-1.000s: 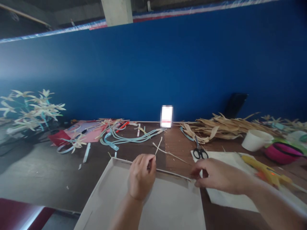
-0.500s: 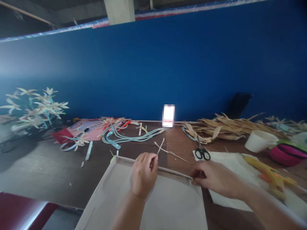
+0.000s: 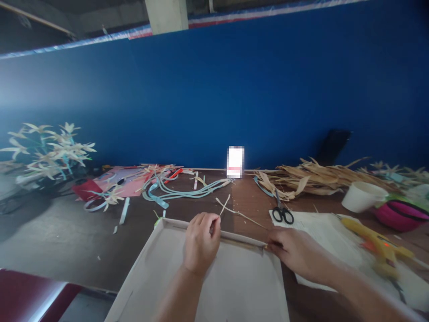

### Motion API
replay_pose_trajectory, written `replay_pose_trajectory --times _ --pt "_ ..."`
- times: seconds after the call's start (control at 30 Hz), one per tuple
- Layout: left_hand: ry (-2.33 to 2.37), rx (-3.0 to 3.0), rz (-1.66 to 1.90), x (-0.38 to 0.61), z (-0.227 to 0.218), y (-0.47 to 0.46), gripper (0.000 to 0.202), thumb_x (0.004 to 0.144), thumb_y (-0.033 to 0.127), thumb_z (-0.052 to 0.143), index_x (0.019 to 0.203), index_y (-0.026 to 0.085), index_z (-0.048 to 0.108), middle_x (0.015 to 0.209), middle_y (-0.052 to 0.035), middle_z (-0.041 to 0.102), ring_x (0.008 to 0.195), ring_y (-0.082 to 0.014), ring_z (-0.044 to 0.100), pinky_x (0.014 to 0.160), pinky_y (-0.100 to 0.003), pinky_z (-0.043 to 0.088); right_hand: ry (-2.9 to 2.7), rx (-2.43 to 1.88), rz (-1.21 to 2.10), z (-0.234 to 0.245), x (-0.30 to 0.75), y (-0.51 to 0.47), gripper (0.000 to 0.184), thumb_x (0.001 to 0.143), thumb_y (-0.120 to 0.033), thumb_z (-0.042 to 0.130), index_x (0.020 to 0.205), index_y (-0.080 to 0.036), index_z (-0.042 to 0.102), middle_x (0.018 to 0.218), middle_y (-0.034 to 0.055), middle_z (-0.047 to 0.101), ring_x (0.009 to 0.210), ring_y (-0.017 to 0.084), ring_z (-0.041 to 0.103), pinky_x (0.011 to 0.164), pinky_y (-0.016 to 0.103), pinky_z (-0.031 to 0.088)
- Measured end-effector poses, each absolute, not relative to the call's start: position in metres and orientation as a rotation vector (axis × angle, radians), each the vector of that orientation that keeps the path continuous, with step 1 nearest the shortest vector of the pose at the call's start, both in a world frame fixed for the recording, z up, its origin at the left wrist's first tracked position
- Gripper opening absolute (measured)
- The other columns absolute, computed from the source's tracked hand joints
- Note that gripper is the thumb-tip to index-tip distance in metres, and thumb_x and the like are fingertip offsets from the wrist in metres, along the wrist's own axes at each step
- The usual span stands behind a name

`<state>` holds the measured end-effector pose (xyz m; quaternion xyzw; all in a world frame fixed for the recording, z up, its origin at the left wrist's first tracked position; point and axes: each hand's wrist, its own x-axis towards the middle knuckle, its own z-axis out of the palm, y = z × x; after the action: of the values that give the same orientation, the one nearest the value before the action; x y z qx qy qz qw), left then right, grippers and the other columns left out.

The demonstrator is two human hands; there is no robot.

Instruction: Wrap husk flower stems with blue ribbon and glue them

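Note:
My left hand (image 3: 203, 241) is closed in a pinch over the far edge of a shallow white box lid (image 3: 248, 281). From its fingertips a thin pale strip (image 3: 225, 203) sticks up and away. A tan twisted cord (image 3: 241, 243) of what looks like dried husk runs between my hands, just inside the lid's far wall. My right hand (image 3: 291, 248) is closed too, its fingertips pinching the cord's right end near the far right corner. A second slender strand (image 3: 246, 218) crosses the pale strip and reaches back to my right fingers.
Scissors (image 3: 283, 215) and a yellow glue gun (image 3: 378, 243) lie at right on white paper (image 3: 321, 223). Behind are dried husks (image 3: 321, 176), a white cup (image 3: 363, 197) and a pink pouch (image 3: 400, 214). Pale blue cords (image 3: 187, 193) lie centre-left; husk flowers (image 3: 56, 150) stand far left.
My right fingers have shifted slightly at the lid's corner and closed in more on the cord's end. My left hand has hardly moved.

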<state>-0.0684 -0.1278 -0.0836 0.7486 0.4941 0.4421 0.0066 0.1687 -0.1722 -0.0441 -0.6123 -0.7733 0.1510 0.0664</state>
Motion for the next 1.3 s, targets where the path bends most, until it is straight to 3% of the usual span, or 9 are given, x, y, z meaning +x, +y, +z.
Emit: replay_pose_trajectory --times 0.1,0.2,0.37,0.63,0.93,1.3 --pt "1.535 2.358 1.366 -0.068 -0.084 -0.127 0.014 0.084 0.021 0.044 0.079 0.018 0.057 0.071 -0.0028 0.055 0.070 -0.0151 0.049 0.068 -0.029 0.037 -2.333 -1.803 0.585 -0.042 0.168 -0.173 0.020 0.077 -0.034 0.051 0.089 -0.028 0.064 0.086 0.0018 0.067 0.077 0.020 0.059 0.063 0.027 0.034" --pt "1.541 2.352 1.384 -0.068 -0.084 -0.127 0.013 0.083 0.021 0.045 0.079 0.018 0.057 0.072 -0.0028 0.056 0.070 -0.0151 0.049 0.068 -0.029 0.038 -2.258 -1.755 0.712 -0.042 0.160 -0.170 0.033 0.075 -0.038 0.053 0.105 -0.029 0.061 0.099 0.0026 0.066 0.086 0.021 0.059 0.069 0.027 0.037" --pt "1.544 2.348 1.386 -0.068 -0.083 -0.129 0.013 0.083 0.020 0.045 0.079 0.019 0.057 0.073 -0.0025 0.056 0.071 -0.0149 0.050 0.069 -0.029 0.038 -2.265 -1.758 0.733 -0.048 0.137 -0.165 0.029 0.083 -0.038 0.040 0.089 -0.023 0.065 0.083 0.0054 0.067 0.076 0.019 0.059 0.065 0.026 0.036" --pt "1.536 2.306 1.422 -0.069 -0.079 -0.130 0.013 0.083 0.020 0.045 0.080 0.019 0.058 0.075 -0.0032 0.057 0.073 -0.0155 0.051 0.071 -0.029 0.039 -2.224 -1.716 0.764 -0.056 0.133 -0.157 0.023 0.079 -0.036 0.047 0.069 -0.019 0.058 0.065 0.0000 0.060 0.061 0.013 0.052 0.053 0.023 0.029" --pt "1.566 2.257 1.478 -0.071 -0.079 -0.127 0.013 0.083 0.021 0.046 0.078 0.018 0.058 0.073 -0.0033 0.058 0.072 -0.0152 0.052 0.070 -0.029 0.039 -2.103 -1.602 1.106 -0.060 0.139 -0.149 0.020 0.070 -0.036 0.058 0.076 -0.017 0.061 0.067 -0.0027 0.059 0.060 0.011 0.050 0.048 0.021 0.028" --pt "1.549 2.282 1.402 -0.071 -0.084 -0.122 0.012 0.082 0.018 0.046 0.078 0.019 0.057 0.072 -0.0027 0.057 0.071 -0.0154 0.050 0.068 -0.029 0.038 -2.117 -1.587 1.179 -0.050 0.140 -0.152 0.023 0.072 -0.041 0.058 0.079 -0.020 0.063 0.073 -0.0023 0.064 0.066 0.014 0.055 0.052 0.021 0.033"
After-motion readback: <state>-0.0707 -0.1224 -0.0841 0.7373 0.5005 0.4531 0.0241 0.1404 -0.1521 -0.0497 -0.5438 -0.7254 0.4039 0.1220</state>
